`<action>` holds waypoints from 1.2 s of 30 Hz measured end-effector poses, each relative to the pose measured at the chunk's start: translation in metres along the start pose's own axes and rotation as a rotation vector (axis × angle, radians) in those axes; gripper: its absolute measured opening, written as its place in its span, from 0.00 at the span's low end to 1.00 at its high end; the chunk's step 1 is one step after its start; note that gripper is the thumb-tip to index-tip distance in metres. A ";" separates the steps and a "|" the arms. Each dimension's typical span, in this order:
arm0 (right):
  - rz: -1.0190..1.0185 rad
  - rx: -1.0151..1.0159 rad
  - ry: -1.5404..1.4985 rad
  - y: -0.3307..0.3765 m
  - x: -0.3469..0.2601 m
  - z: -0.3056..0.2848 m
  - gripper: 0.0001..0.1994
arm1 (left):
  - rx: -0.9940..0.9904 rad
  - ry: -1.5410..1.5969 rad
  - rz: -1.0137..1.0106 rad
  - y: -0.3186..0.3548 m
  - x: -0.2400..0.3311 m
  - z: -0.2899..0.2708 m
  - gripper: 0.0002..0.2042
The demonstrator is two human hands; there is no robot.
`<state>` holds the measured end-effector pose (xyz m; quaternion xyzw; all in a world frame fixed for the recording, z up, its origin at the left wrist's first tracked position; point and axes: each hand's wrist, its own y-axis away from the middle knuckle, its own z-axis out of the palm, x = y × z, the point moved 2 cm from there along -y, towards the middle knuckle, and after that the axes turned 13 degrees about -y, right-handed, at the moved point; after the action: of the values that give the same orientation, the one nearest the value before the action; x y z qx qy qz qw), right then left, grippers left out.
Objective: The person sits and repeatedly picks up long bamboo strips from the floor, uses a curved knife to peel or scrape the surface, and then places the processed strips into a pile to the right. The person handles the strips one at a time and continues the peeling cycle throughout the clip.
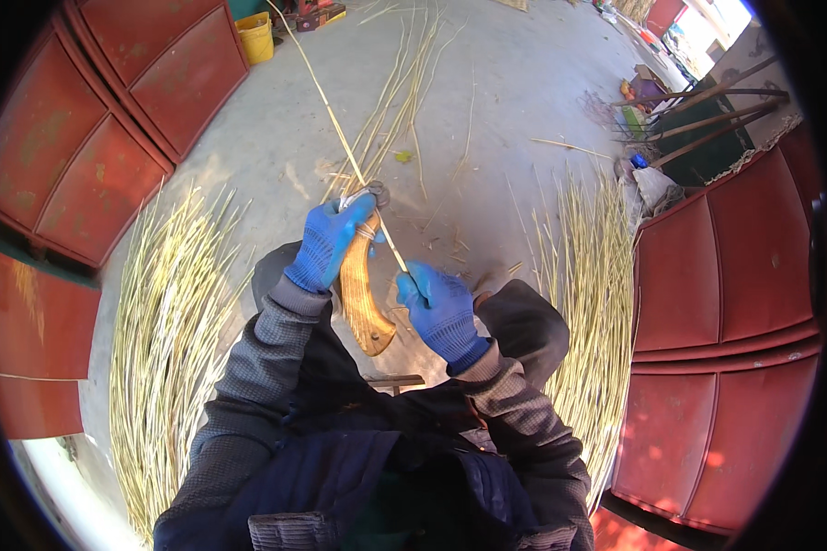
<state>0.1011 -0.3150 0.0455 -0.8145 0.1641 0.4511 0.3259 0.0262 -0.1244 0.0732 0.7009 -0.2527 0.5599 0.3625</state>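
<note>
My left hand, in a blue glove, grips a tool with a curved wooden handle near its metal head. A long thin pale yellow cane runs from the upper left down across that head to my right hand, also in a blue glove, which pinches the cane's near end. Both hands are above my knees, and the cane's far end goes out of view at the top.
A bundle of pale canes lies on the concrete floor to my left, another bundle to my right. Loose canes lie ahead. Red metal panels flank the left side, more red panels the right. A yellow bucket stands far ahead.
</note>
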 end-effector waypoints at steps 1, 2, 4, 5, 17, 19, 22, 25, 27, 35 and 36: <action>-0.046 -0.023 0.047 0.008 0.001 -0.002 0.08 | -0.007 0.012 0.005 -0.005 -0.006 -0.002 0.20; -0.055 -0.048 0.077 0.019 0.002 -0.009 0.08 | -0.005 0.054 0.035 -0.008 -0.013 -0.011 0.18; -0.072 -0.181 0.178 0.051 0.000 -0.033 0.08 | 0.114 -0.462 0.392 -0.024 -0.015 -0.054 0.15; -0.155 -0.202 0.232 0.071 -0.004 -0.052 0.10 | 0.290 -0.865 0.657 -0.033 -0.014 -0.077 0.15; 0.243 -0.071 0.951 0.281 -0.038 -0.284 0.13 | 0.421 -0.029 0.204 -0.096 0.001 -0.359 0.23; 0.320 0.021 0.951 0.293 -0.022 -0.288 0.10 | 0.356 -0.083 0.185 -0.096 0.002 -0.318 0.22; 0.421 0.081 0.930 0.309 0.010 -0.286 0.07 | 0.249 -0.098 0.244 -0.099 -0.016 -0.210 0.20; 0.593 0.077 0.917 0.332 0.041 -0.287 0.05 | 0.086 -0.246 0.025 -0.089 -0.025 -0.109 0.20; 0.664 0.067 0.995 0.351 0.055 -0.287 0.04 | -0.030 -0.244 -0.030 -0.073 -0.029 -0.049 0.18; 0.895 0.221 1.059 0.490 0.061 -0.283 0.04 | -0.418 -0.232 -0.038 -0.061 -0.051 0.063 0.20; 0.960 0.210 1.085 0.514 0.060 -0.280 0.04 | -0.440 -0.241 -0.133 -0.067 -0.054 0.063 0.19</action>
<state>0.0202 -0.8808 -0.0953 -0.7264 0.6835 0.0590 0.0414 0.1019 -0.1358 -0.0011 0.6819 -0.3633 0.3786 0.5096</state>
